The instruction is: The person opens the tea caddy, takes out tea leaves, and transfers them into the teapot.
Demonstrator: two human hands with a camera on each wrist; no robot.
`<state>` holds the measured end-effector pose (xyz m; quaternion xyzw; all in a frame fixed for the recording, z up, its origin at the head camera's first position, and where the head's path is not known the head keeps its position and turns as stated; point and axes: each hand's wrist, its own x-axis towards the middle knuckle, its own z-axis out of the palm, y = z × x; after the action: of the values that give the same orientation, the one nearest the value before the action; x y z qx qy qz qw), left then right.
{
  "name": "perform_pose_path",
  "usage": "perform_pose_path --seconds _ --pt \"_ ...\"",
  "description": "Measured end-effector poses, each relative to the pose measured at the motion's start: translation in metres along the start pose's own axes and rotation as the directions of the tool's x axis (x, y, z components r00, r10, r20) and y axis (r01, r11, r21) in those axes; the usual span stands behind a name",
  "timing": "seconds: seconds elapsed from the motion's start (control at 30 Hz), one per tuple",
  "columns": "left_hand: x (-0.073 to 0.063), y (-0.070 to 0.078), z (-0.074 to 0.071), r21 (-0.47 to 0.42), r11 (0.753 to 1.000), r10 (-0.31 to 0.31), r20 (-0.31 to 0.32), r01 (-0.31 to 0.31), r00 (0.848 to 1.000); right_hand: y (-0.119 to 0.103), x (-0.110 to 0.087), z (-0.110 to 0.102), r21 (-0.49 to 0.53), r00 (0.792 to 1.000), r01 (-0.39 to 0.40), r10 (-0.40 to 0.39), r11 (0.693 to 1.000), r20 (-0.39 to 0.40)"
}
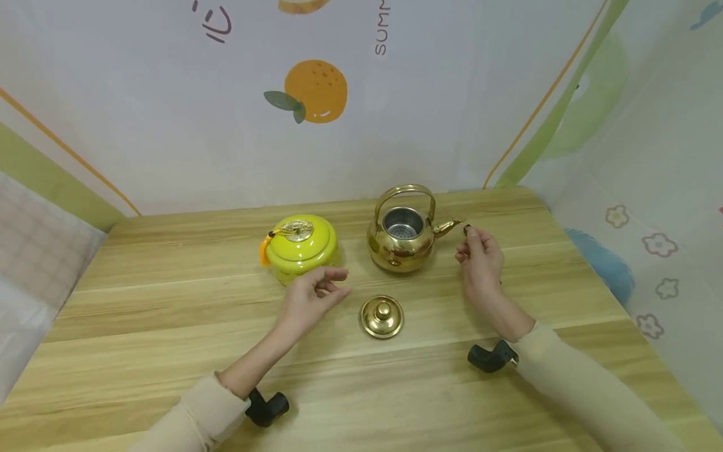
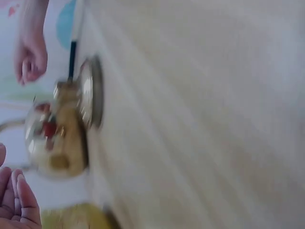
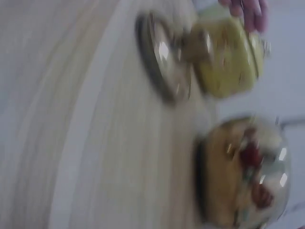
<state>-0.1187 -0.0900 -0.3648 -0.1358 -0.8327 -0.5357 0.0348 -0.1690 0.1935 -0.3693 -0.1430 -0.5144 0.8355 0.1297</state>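
Observation:
A gold teapot (image 1: 395, 254) with an arched handle stands without its lid, a perforated metal strainer (image 1: 403, 223) showing in its mouth. My right hand (image 1: 481, 258) is just right of the spout (image 1: 447, 228) and pinches a small dark piece (image 1: 467, 230) near the spout's tip; its exact kind I cannot tell. The gold lid (image 1: 382, 317) lies knob up on the table in front of the teapot. Left of the lid, my left hand (image 1: 314, 295) hovers with loosely bent fingers and holds nothing. It partly overlaps a yellow lidded jar (image 1: 302, 251).
From the jar's gold-topped lid hangs an orange tassel (image 1: 264, 251). All of this stands on a wooden table (image 1: 141, 314), with a printed white curtain (image 1: 198, 144) behind its back edge. Black wrist mounts (image 1: 490, 358) project beneath both forearms.

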Motion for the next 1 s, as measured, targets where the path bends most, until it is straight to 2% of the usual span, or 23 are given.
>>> perform_pose_path --seconds 0.1,0.17,0.33,0.47,0.6,0.77,0.87,1.0 --pt "0.003 0.000 -0.020 0.030 1.000 -0.002 -0.092 0.005 0.996 0.000 -0.016 0.016 -0.043 0.994 0.041 -0.036 0.998 0.106" --pt "0.006 -0.001 -0.032 0.045 0.999 0.002 -0.148 0.005 0.989 0.002 -0.025 0.028 -0.074 0.980 0.049 -0.034 0.996 0.196" --pt "0.012 -0.003 -0.056 0.061 0.998 0.032 -0.247 -0.017 0.968 0.010 -0.041 0.059 -0.209 0.924 0.063 0.022 0.976 0.382" --pt "0.020 -0.008 -0.070 0.086 0.996 0.058 -0.298 -0.034 0.953 0.018 -0.045 0.077 -0.335 0.877 0.082 0.092 0.939 0.472" --pt "0.031 -0.013 -0.080 0.120 0.992 0.078 -0.310 -0.042 0.947 0.026 -0.041 0.092 -0.429 0.820 0.142 0.137 0.892 0.556" --pt "0.043 -0.019 -0.088 0.148 0.988 0.074 -0.279 -0.033 0.957 0.039 -0.035 0.107 -0.502 0.754 0.192 0.200 0.844 0.625" --pt "0.047 -0.022 -0.090 0.160 0.987 0.059 -0.253 -0.018 0.966 0.046 -0.033 0.116 -0.537 0.731 0.203 0.238 0.819 0.640" --pt "0.050 -0.024 -0.091 0.160 0.987 0.038 -0.216 -0.003 0.976 0.056 -0.030 0.127 -0.569 0.716 0.222 0.264 0.792 0.647"
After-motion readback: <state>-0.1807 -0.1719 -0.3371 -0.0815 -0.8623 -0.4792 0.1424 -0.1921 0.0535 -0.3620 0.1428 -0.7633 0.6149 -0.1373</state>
